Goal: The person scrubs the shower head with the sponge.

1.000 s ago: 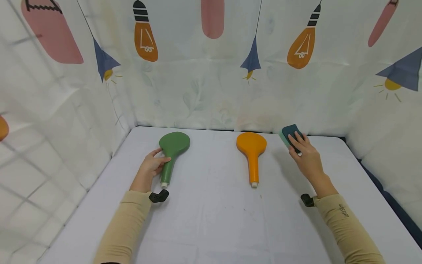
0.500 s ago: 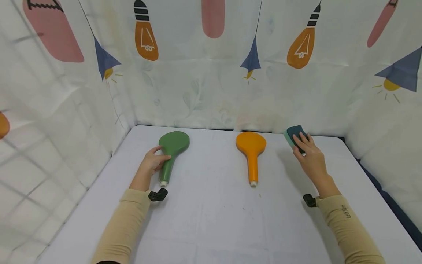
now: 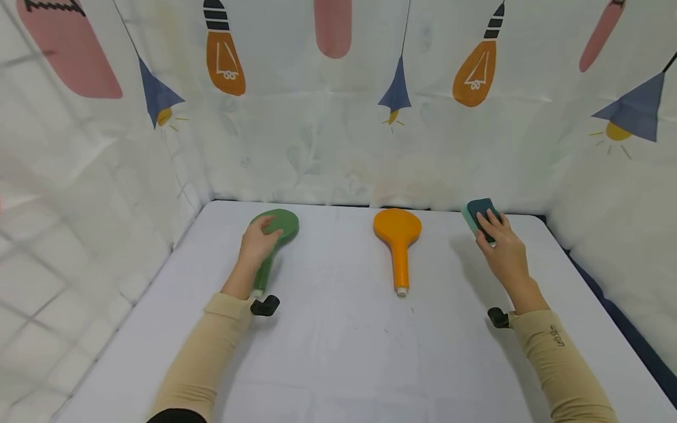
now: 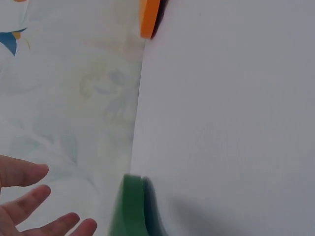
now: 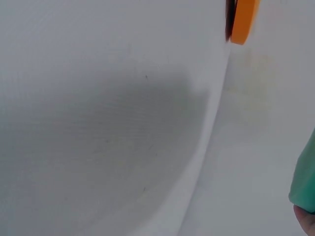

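My left hand (image 3: 257,239) is over the green paddle-shaped thing (image 3: 288,226), which has a round flat head, a straight handle and a white tip. Thumb and fingers (image 4: 30,201) are spread apart in the left wrist view, with a gap between them and the green head (image 4: 133,209). My right hand (image 3: 505,252) grips a two-tone sponge (image 3: 481,212), dark teal on one face and light green on the other. It is held above the table's back right, its shadow falling to the left. Only the sponge's light green end (image 5: 305,182) and one fingertip show in the right wrist view.
An orange paddle-shaped thing (image 3: 398,226), also white-tipped, lies between the hands near the back edge. The table (image 3: 338,341) wears a white cloth. A printed curtain (image 3: 328,147) hangs right behind it, with more cloth at both sides.
My left hand has let go of the green thing's neck and risen up and forward over its head. The right hand has shifted slightly right with the sponge.
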The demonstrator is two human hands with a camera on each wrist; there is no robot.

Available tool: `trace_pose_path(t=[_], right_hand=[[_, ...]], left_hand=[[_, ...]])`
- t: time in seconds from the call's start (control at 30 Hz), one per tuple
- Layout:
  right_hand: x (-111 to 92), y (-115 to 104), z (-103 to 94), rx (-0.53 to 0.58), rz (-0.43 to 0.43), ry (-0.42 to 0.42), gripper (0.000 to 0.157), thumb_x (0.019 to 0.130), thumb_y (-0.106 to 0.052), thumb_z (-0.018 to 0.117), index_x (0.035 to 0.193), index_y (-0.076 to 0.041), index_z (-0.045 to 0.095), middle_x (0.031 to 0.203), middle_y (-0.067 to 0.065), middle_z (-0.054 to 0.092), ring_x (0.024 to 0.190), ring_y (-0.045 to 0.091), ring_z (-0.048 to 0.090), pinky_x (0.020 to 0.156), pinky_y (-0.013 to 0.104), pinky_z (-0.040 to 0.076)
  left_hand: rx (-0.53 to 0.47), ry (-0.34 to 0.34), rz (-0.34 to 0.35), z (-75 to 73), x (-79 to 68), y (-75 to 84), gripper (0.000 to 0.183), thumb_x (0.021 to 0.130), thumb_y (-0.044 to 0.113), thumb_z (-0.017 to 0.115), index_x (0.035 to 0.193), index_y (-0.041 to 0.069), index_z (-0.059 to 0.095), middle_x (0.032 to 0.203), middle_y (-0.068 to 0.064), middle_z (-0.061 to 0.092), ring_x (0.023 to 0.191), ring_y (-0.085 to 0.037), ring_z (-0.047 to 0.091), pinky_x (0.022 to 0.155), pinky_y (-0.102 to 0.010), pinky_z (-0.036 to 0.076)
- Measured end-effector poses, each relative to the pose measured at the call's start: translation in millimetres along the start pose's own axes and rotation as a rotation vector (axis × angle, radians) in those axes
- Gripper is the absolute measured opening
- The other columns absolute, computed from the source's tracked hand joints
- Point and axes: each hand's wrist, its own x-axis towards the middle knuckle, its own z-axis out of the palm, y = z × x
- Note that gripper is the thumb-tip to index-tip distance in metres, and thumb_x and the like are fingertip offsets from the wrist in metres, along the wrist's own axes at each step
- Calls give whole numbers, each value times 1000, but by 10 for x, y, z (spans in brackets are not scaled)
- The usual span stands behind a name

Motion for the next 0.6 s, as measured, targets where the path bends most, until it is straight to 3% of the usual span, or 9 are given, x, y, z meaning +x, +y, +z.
trace_pose_path(t=[0.1,0.33,0.6], right_hand=[[-15,26,-10,-3,3,8,42,94,-2,66,136,1,64,143,26,54,134,55,43,91,73,43],[-18,48,17,-28,1,-15,44,96,-4,62,140,1,61,144,25,53,135,57,41,93,74,41],[-9,9,26,-46,40,-61,44,99,-7,60,142,1,58,147,25,50,137,56,38,96,75,39]], left_hand=[[-132,-91,-15,221,31,133,53,104,14,58,154,3,43,155,-24,42,140,-41,43,108,-55,40],[-499,-385,-190,812,15,445,52,107,13,55,156,8,42,154,-19,46,134,-36,53,108,-54,42],[-625,-577,-304,1446,-11,607,50,108,12,51,156,6,41,146,-21,54,129,-39,57,108,-53,43]])
